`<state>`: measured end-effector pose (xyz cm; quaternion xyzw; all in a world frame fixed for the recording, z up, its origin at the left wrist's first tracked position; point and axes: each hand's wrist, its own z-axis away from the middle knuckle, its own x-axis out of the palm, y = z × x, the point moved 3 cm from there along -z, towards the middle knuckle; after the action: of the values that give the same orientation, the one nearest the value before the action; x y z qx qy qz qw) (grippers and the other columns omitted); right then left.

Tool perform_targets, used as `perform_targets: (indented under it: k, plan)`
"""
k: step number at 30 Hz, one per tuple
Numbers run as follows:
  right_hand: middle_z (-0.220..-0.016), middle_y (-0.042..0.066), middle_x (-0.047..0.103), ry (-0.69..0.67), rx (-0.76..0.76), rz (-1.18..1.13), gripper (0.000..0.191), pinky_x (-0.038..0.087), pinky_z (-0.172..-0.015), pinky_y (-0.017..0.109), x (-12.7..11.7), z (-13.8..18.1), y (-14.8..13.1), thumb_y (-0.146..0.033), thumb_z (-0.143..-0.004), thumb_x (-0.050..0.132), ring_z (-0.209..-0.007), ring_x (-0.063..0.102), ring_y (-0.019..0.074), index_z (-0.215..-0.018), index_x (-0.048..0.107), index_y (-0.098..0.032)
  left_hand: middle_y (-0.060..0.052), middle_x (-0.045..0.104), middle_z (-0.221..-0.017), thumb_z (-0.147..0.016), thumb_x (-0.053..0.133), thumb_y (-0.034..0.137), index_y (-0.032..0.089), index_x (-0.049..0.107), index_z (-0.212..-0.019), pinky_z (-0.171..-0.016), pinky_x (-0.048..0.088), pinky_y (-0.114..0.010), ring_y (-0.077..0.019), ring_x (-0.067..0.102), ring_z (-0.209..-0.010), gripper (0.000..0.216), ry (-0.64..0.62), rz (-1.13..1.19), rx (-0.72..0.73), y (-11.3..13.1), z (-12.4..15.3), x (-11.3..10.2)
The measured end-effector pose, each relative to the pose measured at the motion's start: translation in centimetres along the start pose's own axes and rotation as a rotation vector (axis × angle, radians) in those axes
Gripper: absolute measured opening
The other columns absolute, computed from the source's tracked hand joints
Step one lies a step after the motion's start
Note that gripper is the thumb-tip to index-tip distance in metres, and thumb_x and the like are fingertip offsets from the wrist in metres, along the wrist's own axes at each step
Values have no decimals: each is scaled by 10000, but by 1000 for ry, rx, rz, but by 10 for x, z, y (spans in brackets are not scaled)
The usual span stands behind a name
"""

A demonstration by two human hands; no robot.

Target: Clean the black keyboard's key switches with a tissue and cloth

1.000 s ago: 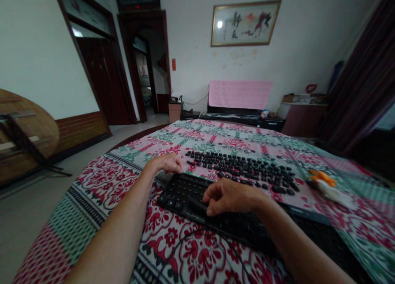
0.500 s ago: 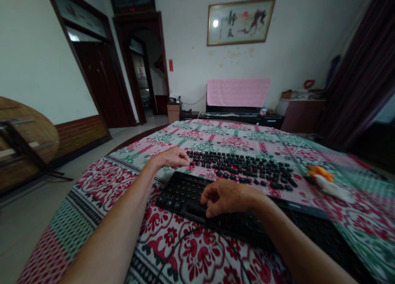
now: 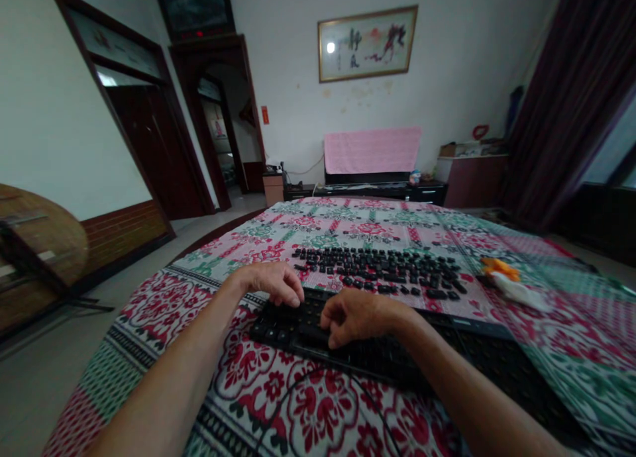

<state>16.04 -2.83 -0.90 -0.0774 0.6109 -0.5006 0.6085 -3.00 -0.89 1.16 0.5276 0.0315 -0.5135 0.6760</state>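
A black keyboard [image 3: 427,351] lies across the patterned cloth, many of its keycaps off and the key posts bare. A few keys, one long bar among them, sit along its near left edge. Over the keyboard's left end is my left hand [image 3: 275,283], fingers bent down and drawn together; whatever they pinch is hidden. My right hand [image 3: 355,316] rests at the keyboard's near left half with curled fingers, thumb and forefinger close together; its fingertips hide what they grip. Loose black keycaps [image 3: 382,268] lie in rows just beyond the keyboard.
A flowered tablecloth [image 3: 298,404] covers the table, with the keyboard's cable [image 3: 278,404] looping at the near side. To the right lie an orange thing [image 3: 501,269] and a white crumpled thing [image 3: 521,295]. A pink cloth [image 3: 372,151] hangs over a screen by the wall.
My left hand has moved from the left end of the loose keycaps back toward me, over the keyboard. My right hand stays in nearly the same place. The camera view has shifted slightly.
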Motion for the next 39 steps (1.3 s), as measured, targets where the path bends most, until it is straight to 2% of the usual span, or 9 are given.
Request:
perform_targets:
  k: [4, 12, 17, 25, 28, 33, 39]
  plan:
    - [-672, -29, 562, 18, 9, 65, 337, 340, -484, 167, 1, 1, -5, -289, -553, 635, -573, 477, 81, -863, 589, -164, 21, 588, -689, -556, 637, 365, 197, 624, -897, -477, 381, -157, -65, 468, -529, 381, -28, -88, -23, 6, 0, 11]
    - [-689, -26, 581, 51, 12, 199, 323, 337, -464, 160, 12, 0, -12, -292, -554, 612, -571, 494, 87, -855, 581, -179, 21, 559, -640, -587, 581, 331, 171, 622, -825, -450, 379, -146, -55, 448, -499, 290, -123, -188, -33, 5, -5, 29]
    - [-710, -22, 603, 103, 35, 253, 313, 332, -450, 159, 16, 2, -14, -296, -557, 599, -572, 508, 91, -851, 577, -190, 29, 543, -612, -586, 580, 331, 173, 618, -795, -435, 374, -144, -57, 451, -491, 265, -137, -206, -18, 7, -4, 32]
    - [-727, -16, 611, 173, 15, 307, 282, 335, -471, 166, 17, 7, -19, -286, -571, 584, -594, 516, 99, -839, 595, -197, 46, 514, -530, -557, 595, 337, 175, 617, -725, -409, 361, -150, -63, 445, -464, 235, -126, -222, -73, 12, -2, 36]
    - [-731, -14, 611, 165, -7, 308, 277, 342, -486, 167, 16, 8, -18, -291, -591, 572, -606, 521, 101, -851, 602, -200, 44, 521, -537, -557, 588, 324, 173, 617, -724, -409, 363, -152, -63, 444, -460, 226, -115, -244, -85, 10, -4, 37]
    - [-770, -9, 614, 79, -26, 299, 317, 352, -488, 162, 14, 11, -15, -257, -592, 556, -626, 532, 104, -900, 600, -202, 41, 518, -549, -575, 577, 343, 174, 616, -741, -407, 360, -148, -64, 449, -468, 240, -123, -265, -63, 9, -6, 38]
    - [-728, -7, 613, 40, 16, 249, 315, 362, -480, 165, 12, 12, -12, -224, -593, 516, -591, 521, 100, -895, 596, -180, 33, 532, -584, -589, 573, 352, 172, 624, -769, -435, 373, -142, -61, 455, -489, 258, -136, -274, -32, 8, -7, 37]
